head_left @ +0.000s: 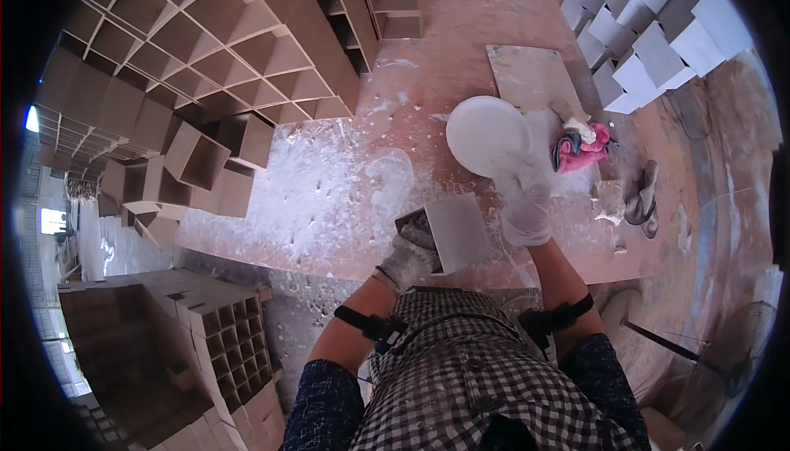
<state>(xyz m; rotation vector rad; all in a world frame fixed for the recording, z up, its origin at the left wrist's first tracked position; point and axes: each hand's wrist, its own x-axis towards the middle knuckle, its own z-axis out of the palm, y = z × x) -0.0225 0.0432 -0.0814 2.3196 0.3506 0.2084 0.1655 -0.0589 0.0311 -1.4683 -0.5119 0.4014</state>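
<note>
My left hand, in a dirty light work glove, is closed on a small open-ended box with a whitish face. Its fingers reach into the dark open side of the box. My right hand, in a pale glove, is to the right of the box, apart from it. Motion blurs its fingers, and I cannot make out whether they hold anything. Just beyond that hand, a round white tub or basin stands on the powder-dusted work table.
A board lies behind the tub, with a pink and dark cloth nearby. Stacked brown boxes rise at left, whitish boxes at far right. A gridded carton stands lower left. A stand fan is at right.
</note>
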